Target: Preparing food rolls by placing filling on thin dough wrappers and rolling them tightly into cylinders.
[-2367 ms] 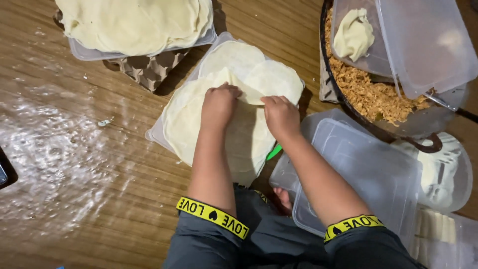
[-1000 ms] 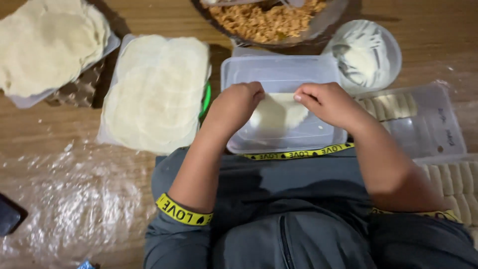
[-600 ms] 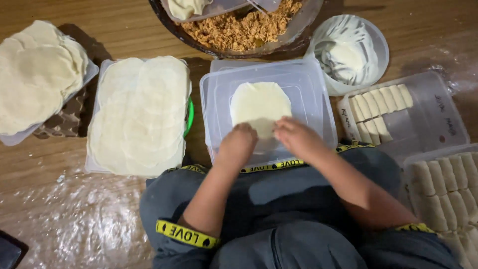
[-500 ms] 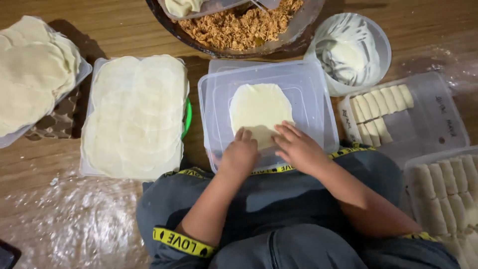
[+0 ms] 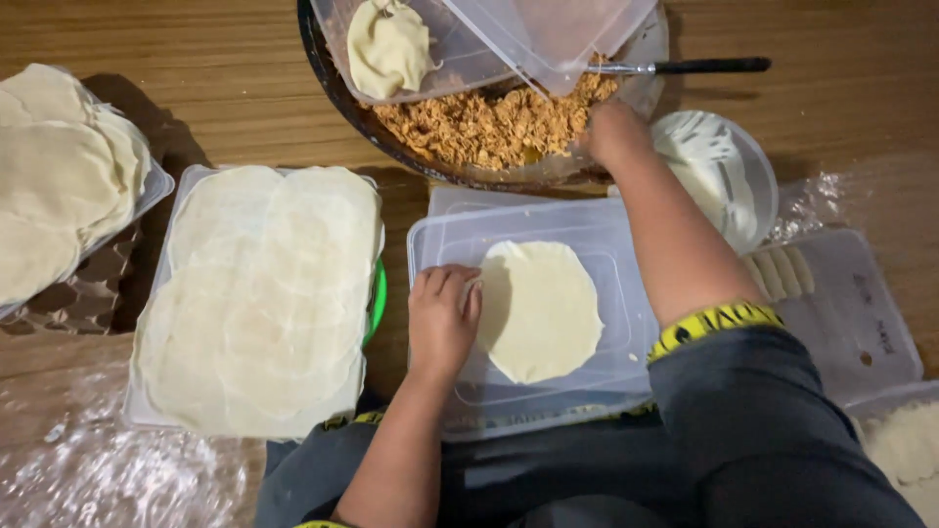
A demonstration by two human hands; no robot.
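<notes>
Round dough wrapper (image 5: 541, 308) flat on clear lid (image 5: 616, 244), left hand (image 5: 442, 321) fingers together touching its left edge, right hand (image 5: 614, 132) in far filling bowl (image 5: 342, 93), fingers' state unclear

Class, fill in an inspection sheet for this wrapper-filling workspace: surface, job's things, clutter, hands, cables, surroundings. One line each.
Surface: wooden floor, with crinkled clear plastic sheet at lower left.
Job's things: one round wrapper lies flat on an upturned clear lid; shredded filling in a dark bowl.
Clutter: stacked wrappers on a tray, a second pile at left, rolled pieces at right, white bowl, spoon.
Hands: left hand rests flat at the wrapper's edge; right hand reaches into the filling, fingers hidden.
Cables: nothing seen.
Surroundings: nothing seen beyond the floor.
</notes>
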